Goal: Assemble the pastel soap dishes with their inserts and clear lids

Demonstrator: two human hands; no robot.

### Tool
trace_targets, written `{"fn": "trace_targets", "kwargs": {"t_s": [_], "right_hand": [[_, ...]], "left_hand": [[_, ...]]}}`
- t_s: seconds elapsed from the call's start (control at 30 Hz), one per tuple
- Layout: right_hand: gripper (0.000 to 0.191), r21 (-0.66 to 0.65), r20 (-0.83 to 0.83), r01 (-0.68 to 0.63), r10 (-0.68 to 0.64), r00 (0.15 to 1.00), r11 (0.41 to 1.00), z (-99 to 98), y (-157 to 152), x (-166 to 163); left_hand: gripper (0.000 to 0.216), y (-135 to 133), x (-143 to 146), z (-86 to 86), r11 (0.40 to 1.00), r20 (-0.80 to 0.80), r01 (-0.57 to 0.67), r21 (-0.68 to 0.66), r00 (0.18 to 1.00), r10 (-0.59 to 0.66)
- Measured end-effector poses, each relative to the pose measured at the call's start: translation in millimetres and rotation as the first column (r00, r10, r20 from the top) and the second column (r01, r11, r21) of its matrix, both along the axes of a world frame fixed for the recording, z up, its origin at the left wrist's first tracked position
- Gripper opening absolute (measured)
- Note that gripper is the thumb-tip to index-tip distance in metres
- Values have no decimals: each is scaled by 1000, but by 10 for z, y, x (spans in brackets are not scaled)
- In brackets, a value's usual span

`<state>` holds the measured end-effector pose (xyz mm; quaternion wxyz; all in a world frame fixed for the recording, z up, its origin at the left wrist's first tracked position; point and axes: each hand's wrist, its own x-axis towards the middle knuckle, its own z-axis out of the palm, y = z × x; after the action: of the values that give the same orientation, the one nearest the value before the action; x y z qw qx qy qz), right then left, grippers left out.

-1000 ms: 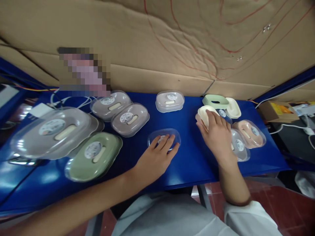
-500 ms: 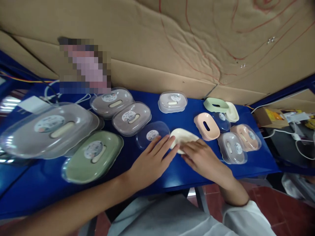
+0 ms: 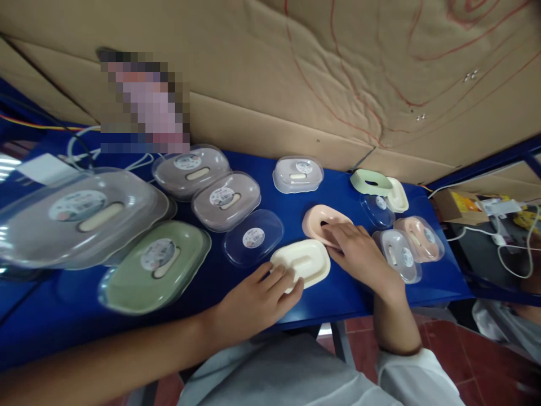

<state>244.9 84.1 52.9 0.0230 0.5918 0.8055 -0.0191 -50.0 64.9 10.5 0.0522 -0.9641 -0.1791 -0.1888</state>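
A cream soap-dish tray (image 3: 305,261) lies near the front edge of the blue table (image 3: 329,299). My left hand (image 3: 253,301) rests with its fingertips on the tray's left end, fingers stretched out. My right hand (image 3: 359,254) has its fingers curled on a pink soap-dish tray (image 3: 323,221) just behind the cream one. A loose clear lid (image 3: 253,237) with a round sticker lies to the left of both trays.
Closed soap boxes stand at left: a large grey one (image 3: 80,217), a green one (image 3: 156,265), two brown-grey ones (image 3: 226,197). A white one (image 3: 298,173) sits at the back. At right are a green tray (image 3: 369,181), a clear lid (image 3: 376,208) and lidded boxes (image 3: 401,254). A cardboard wall rises behind.
The cream tray was carried from the right pile to the table's front and set down. My right hand let it go and now holds the pink tray, which has shifted left.
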Motion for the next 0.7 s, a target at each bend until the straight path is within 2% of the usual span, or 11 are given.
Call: {"fn": "trace_targets", "kwargs": {"t_s": [0.07, 0.27, 0.37, 0.43, 0.53, 0.6, 0.7], "right_hand": [[42, -42, -62, -89, 86, 994, 995, 60, -59, -37], [44, -102, -230, -174, 147, 962, 979, 204, -127, -80], [45, -193, -273, -285, 228, 935, 939, 238, -217, -210], [46, -217, -281, -365, 300, 912, 905, 215, -296, -322], [49, -132, -209, -398, 367, 906, 908, 109, -390, -464], [48, -50, -135, -381, 372, 918, 923, 27, -416, -520], [49, -5, -89, -381, 379, 921, 924, -48, -413, -551]], "left_hand": [[31, 7, -21, -11, 1000, 59, -29, 1, 998, 29], [34, 35, -45, -13, 997, 82, -66, -49, 994, 70], [40, 17, -26, -34, 997, 133, -42, -59, 990, 50], [33, 15, 0, -53, 996, 150, -45, -81, 987, 57], [26, 51, 37, -67, 988, 124, -81, -128, 988, 97], [28, 88, 49, -60, 983, 86, -101, -151, 990, 115], [30, 125, 43, -19, 979, 51, -121, -162, 990, 131]]}}
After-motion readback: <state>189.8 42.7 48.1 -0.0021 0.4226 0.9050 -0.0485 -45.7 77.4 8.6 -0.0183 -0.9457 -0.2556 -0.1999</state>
